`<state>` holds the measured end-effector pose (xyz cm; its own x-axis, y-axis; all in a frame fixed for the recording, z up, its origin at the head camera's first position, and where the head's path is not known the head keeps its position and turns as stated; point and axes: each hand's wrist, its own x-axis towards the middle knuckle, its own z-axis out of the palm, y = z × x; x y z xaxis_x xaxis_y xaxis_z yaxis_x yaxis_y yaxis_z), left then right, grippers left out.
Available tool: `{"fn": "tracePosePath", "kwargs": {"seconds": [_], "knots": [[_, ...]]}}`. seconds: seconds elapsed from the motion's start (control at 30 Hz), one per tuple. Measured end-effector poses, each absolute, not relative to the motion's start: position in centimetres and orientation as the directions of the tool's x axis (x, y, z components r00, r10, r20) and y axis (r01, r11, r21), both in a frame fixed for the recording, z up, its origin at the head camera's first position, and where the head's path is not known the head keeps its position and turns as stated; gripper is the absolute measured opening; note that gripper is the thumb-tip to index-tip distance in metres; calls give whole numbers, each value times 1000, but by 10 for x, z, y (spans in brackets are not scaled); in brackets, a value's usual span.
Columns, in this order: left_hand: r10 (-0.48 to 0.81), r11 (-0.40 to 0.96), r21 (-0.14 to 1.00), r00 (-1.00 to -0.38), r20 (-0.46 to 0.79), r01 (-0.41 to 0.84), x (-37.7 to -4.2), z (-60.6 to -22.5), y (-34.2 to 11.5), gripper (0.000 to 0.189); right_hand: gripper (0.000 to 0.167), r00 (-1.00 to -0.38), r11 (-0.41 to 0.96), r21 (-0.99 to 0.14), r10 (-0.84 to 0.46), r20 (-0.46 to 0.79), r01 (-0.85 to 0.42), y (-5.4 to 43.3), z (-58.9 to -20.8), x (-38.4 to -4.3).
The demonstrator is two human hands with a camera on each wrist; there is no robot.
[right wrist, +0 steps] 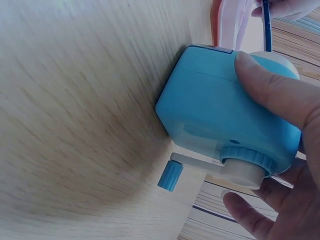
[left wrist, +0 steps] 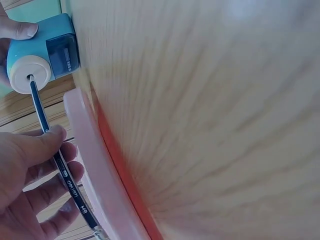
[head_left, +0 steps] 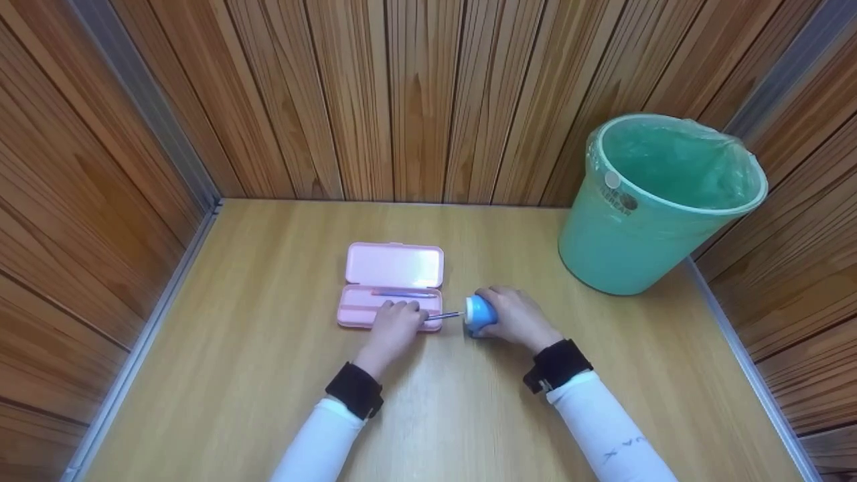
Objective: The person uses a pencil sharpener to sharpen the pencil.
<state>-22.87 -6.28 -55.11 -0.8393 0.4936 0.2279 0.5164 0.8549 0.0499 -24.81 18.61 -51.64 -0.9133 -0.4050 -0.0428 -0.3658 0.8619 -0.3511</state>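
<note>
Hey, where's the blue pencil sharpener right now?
In the head view, the blue sharpener is gripped by the right hand, just right of the open pink pencil case and left of the green bin.

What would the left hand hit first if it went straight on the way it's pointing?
In the head view, the left hand would probably meet the pencil lying in the pink case first, with the open lid just beyond. Height is unclear, so it might pass over both.
</note>
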Motion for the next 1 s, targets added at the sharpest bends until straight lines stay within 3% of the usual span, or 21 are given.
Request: {"fn": "tracePosePath", "kwargs": {"seconds": [0.17,0.5,1.0], "knots": [[483,862,64,-853,200,503,-230,-552,-60,19,73,-917,862,-361,-397,-44,-356,186,-517,-248],[498,862,-32,-837,228,505,-229,-555,-56,21,74,-917,861,-364,-396,-42,-355,186,-517,-247],[508,836,85,-824,252,542,-231,-557,-51,17,72,-916,863,-358,-399,-50,-356,182,-516,-246]]}}
